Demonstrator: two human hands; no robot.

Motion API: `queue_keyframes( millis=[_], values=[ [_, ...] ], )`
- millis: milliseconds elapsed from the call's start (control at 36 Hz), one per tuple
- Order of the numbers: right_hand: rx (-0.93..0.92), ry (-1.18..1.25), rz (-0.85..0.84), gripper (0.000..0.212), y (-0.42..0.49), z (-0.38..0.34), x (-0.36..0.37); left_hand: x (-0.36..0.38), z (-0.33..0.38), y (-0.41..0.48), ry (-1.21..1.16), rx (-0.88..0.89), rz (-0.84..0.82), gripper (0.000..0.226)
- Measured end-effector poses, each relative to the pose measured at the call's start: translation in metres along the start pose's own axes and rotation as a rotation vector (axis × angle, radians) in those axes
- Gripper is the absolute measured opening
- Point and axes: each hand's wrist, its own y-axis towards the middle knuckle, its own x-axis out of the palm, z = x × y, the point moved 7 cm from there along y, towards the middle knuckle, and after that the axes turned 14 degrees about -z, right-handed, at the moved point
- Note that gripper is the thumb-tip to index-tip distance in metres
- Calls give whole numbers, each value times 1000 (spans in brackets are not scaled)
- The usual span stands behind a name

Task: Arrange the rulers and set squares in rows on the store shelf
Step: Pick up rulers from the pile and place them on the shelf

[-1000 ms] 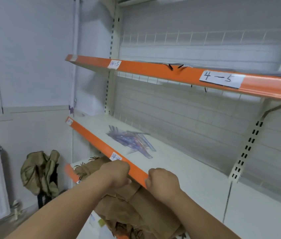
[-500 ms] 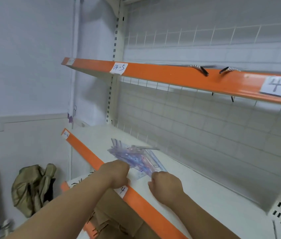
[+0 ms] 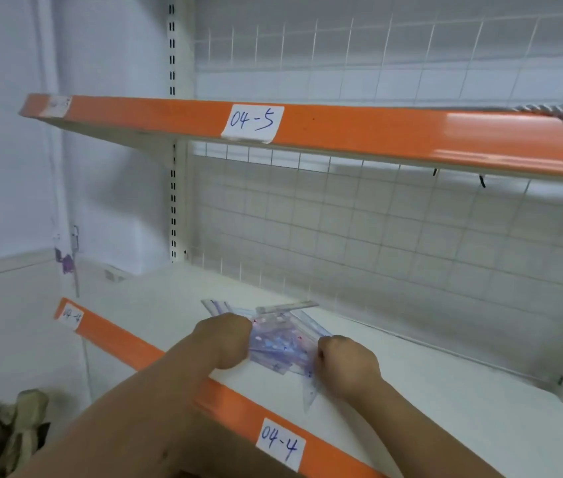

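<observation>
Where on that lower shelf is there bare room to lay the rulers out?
Bare shelf runs right of the right hand, between the orange front edge and the wire grid. A smaller bare patch lies behind the left hand, toward the upright post. It is crowded where both hands grip the pile of rulers.

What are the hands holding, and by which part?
The pile of rulers and set squares on the shelf: the left hand grips its left edge, the right hand its right edge.

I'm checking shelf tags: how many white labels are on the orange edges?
4. Upper edge: blurred label at the left end, 04-5 label. Lower edge: left-end label, 04-4 label. Others may lie off-frame.
</observation>
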Motion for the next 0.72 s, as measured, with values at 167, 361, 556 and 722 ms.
queue_keyframes(
  millis=[167,361,556,722],
  values=[
    [144,89,-10,26,10,3,8,-5,-22,30,60,50,96,29],
    [265,108,-91,29,11,16,23,0,-15,54,96,101,75,32],
    [258,106,-114,27,15,16,22,-3,-11,59,63,119,-46,40],
    [246,92,-141,25,18,13,20,-4,-10,57,117,143,-150,29]
  ],
)
